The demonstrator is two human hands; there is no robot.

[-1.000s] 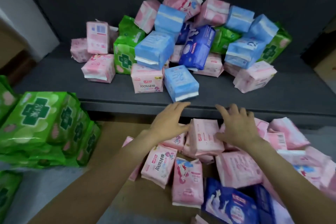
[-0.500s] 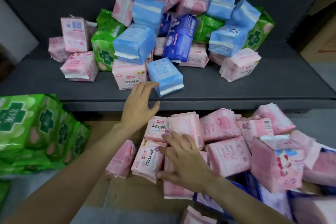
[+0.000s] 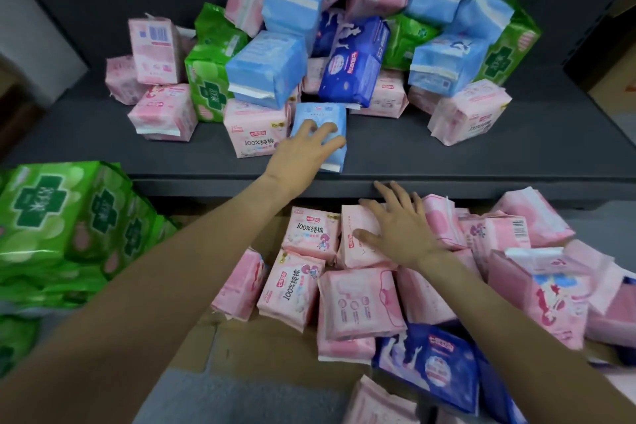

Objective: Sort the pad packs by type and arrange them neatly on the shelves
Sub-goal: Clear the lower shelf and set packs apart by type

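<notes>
Left hand reaches up and curls its fingers around a small light blue soft plastic pad pack at the front of the dark grey shelf, likely because it sits loose from the mixed heap of pink, blue and green packs and is easy to take. Right hand lies flat with straight fingers on a pink soft pad pack in the pink pile lower down, probably to keep that pile from sliding.

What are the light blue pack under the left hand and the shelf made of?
Light blue pack: looks like thin, soft plastic film, slightly glossy, with a crimped white end seam. Shelf: dark grey, matte and hard-edged, probably painted metal, though laminate can't be ruled out.
</notes>
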